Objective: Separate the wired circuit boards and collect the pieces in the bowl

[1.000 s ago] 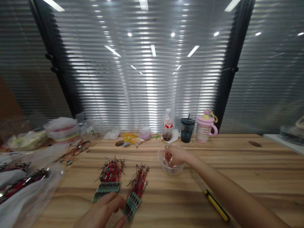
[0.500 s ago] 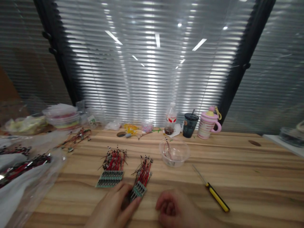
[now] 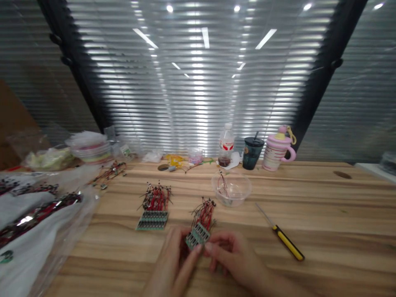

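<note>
Both hands meet low at the near edge of the bench [image 3: 324, 214]. The left hand [image 3: 176, 264] has its grip pinched on the green wired board [image 3: 199, 231], fingers closed at its lower end, red and black wires fanning away. The right hand [image 3: 233, 255] curls in against the same board, fingertips touching its edge. A second wired board [image 3: 154, 210] lies to the left, untouched. Beyond sits a clear bowl [image 3: 232, 189], and the yellow screwdriver [image 3: 283, 239] rests to the right.
</note>
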{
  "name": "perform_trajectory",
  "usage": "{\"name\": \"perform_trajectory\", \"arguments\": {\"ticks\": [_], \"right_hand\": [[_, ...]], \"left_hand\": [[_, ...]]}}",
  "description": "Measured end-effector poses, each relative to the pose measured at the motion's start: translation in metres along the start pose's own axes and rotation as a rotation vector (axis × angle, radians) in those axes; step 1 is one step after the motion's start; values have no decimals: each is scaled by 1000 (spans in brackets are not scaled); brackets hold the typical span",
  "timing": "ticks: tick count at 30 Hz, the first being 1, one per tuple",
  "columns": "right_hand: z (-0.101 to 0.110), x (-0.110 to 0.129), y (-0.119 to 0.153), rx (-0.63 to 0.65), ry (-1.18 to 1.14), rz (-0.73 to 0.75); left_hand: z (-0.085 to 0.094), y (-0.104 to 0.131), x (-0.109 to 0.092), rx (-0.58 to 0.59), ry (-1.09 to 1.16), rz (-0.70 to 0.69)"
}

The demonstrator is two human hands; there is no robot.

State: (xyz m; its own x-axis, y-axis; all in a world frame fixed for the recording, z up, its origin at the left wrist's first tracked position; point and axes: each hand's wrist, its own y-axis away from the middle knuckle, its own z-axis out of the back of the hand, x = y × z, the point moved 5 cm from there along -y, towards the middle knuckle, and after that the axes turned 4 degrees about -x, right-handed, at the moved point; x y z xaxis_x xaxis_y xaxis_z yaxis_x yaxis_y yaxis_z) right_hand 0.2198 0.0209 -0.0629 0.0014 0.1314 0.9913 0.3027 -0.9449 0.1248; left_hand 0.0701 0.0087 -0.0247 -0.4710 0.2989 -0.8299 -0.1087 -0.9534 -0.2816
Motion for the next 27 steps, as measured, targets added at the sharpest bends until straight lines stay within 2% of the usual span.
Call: {"name": "perform_trajectory", "arguments": {"ticks": [4,6,8,10,13,16,18,22,27], "right_hand": [[3,3,0,-67,-84,24],[7,4,2,-94,-116,44],[7,6,4,-95,-132,55],[4,6,7,-62,-151,34],[-1,3,10,-34,-183,-19],[-4,-2,12,-56,-192,-56],[-5,-5,12,-65,-172,-61],[-6,-4,13,-63,-119,-32],[-6,-2,12,-75,-116,-43]], "left_hand": [[-12,9,2,69,205,56],[-12,12,4,66,200,49],[-10,14,6,59,105,14],[-6,15,4,51,-64,-61],[1,15,-7,11,-284,-259],[6,17,-24,-12,-381,-461],[7,17,-30,5,-423,-509],[4,15,-30,82,-401,-488],[0,13,-26,161,-336,-397]]}}
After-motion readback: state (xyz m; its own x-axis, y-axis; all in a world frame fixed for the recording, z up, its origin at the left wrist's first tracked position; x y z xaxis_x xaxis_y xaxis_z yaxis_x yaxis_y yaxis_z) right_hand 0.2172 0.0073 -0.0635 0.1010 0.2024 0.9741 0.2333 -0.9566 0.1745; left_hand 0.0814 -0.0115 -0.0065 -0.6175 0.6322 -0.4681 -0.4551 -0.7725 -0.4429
